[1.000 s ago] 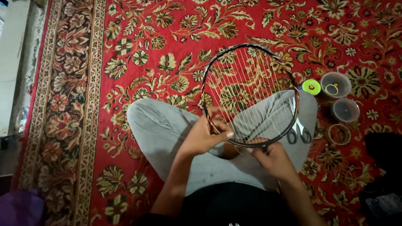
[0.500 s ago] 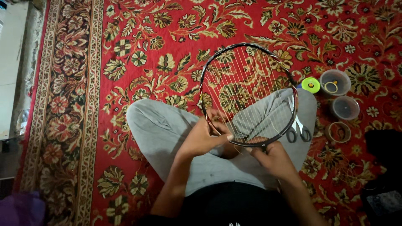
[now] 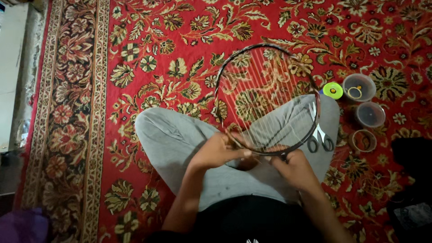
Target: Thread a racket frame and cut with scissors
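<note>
- You sit cross-legged in grey trousers (image 3: 180, 139) on a red carpet with cream and green flower patterns (image 3: 171, 49) that covers nearly the whole floor.
- A dark round racket frame strung only with pale lengthwise strings (image 3: 270, 96) rests tilted across your lap, its far arc out over the carpet and its near arc down at your hands.
- Your left hand (image 3: 220, 150) has its fingers curled together on the near left part of the frame, where the strings meet the rim.
- Your right hand (image 3: 294, 166) is closed around the near right part of the rim, just beside the left hand.
- A pair of scissors with dark handles (image 3: 320, 138) lies on your right knee, just outside the frame.
- On the carpet right of the frame sit a small yellow-green spool (image 3: 333, 90), a clear round plastic tub holding a ring (image 3: 358, 87), a second clear round tub with a dark inside (image 3: 370, 114), and nearer you a coil of pale string (image 3: 363, 140).
- Along the left, the carpet's dark flowered border (image 3: 67, 117) runs near to far; beyond it a pale bare floor (image 3: 11, 67) shows.
- A purple object (image 3: 20, 227), too blurred to identify, sits at the near left corner, and dark shapes (image 3: 411, 180) lie at the near right edge.
</note>
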